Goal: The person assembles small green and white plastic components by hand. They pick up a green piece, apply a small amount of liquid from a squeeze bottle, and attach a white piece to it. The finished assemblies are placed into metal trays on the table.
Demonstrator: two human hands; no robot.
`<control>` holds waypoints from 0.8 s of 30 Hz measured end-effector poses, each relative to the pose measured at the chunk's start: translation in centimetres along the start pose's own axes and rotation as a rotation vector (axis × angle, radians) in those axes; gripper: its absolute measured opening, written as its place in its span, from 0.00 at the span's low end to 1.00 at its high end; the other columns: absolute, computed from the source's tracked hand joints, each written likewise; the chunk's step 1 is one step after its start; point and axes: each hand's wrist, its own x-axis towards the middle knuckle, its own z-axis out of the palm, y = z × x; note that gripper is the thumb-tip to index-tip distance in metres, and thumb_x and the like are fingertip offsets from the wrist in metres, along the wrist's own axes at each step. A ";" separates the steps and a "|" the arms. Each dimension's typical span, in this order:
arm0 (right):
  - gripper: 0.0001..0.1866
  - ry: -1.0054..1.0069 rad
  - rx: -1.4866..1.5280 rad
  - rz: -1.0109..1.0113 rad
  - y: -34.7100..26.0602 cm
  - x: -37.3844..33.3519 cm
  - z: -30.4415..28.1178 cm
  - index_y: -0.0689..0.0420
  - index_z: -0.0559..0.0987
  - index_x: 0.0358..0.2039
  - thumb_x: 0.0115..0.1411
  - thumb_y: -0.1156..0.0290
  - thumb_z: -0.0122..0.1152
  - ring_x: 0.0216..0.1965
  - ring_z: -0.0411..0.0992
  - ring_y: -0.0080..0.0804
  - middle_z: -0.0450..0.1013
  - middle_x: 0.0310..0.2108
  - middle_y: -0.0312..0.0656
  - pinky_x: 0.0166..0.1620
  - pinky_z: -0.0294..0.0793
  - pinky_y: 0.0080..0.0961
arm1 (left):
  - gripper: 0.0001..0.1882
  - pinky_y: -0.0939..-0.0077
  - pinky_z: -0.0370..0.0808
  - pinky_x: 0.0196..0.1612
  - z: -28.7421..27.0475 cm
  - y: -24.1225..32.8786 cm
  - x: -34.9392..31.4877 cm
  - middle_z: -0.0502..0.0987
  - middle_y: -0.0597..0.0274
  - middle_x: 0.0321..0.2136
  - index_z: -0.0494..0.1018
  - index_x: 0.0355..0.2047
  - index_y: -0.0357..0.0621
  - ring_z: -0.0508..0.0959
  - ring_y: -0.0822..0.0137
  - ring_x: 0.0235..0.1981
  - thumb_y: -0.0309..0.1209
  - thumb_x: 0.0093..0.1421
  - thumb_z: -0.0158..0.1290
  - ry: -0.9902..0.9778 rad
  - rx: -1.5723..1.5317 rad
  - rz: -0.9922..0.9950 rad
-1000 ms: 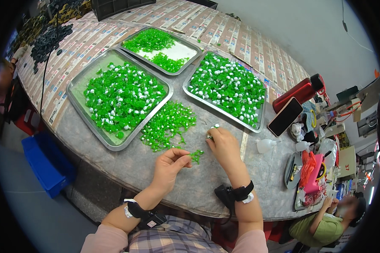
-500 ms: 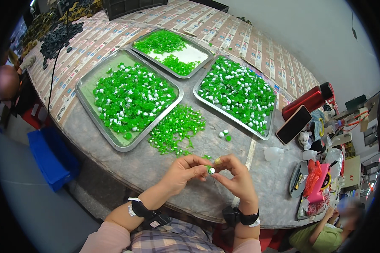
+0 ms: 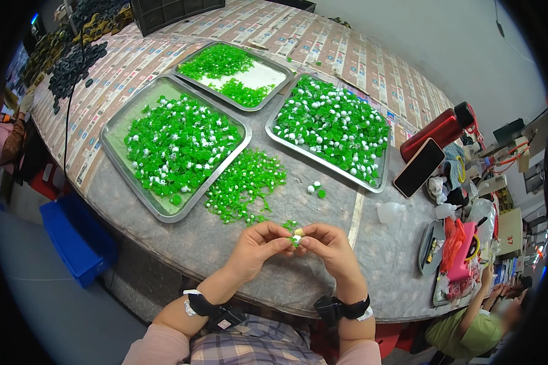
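My left hand (image 3: 257, 244) and my right hand (image 3: 330, 246) meet over the table's near edge, fingertips pinched together. Between them is a small green-and-white plastic piece (image 3: 296, 240), partly hidden by the fingers. A yellowish cover (image 3: 298, 232) wraps a right fingertip. Just beyond my hands lies a loose heap of small green parts with white tips (image 3: 243, 185). Green and white pieces fill a metal tray (image 3: 117, 132) on the left and another metal tray (image 3: 323, 163) on the right. Behind them, a third tray (image 3: 269, 77) holds small green parts.
Two white balls and a green piece (image 3: 321, 194) lie before the right tray. Further right are a phone (image 3: 419, 168), a red bottle (image 3: 432, 135), a clear cup (image 3: 389, 212) and a pink holder (image 3: 463, 252). A blue bin (image 3: 79, 237) stands at left; people sit at both sides.
My fingertips have closed in around the small piece, and its white ball has turned. The right hand has moved slightly left. The whole view has shifted a little.
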 end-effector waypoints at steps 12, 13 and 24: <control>0.10 0.050 0.097 -0.060 0.1 0.2 1.0 0.64 0.72 0.33 0.48 0.80 0.56 0.32 0.70 0.24 0.71 0.31 0.41 0.38 0.69 0.18 | 0.05 0.82 0.72 0.32 -0.1 -0.1 0.1 0.73 0.60 0.26 0.69 0.30 0.38 0.74 0.72 0.28 0.24 0.52 0.49 0.071 -0.049 0.041; 0.10 0.027 0.094 -0.045 0.3 0.1 0.8 0.64 0.72 0.33 0.48 0.80 0.56 0.32 0.70 0.24 0.71 0.31 0.41 0.38 0.69 0.18 | 0.05 0.82 0.72 0.32 -0.1 -0.1 0.1 0.73 0.60 0.27 0.69 0.30 0.38 0.74 0.72 0.28 0.24 0.52 0.49 0.066 -0.037 0.048; 0.10 0.071 0.079 -0.084 0.9 0.4 1.2 0.64 0.72 0.33 0.48 0.80 0.56 0.32 0.70 0.23 0.71 0.31 0.40 0.36 0.69 0.17 | 0.05 0.81 0.72 0.33 0.0 0.0 0.1 0.73 0.60 0.26 0.68 0.31 0.38 0.74 0.70 0.28 0.25 0.53 0.48 0.067 -0.080 0.046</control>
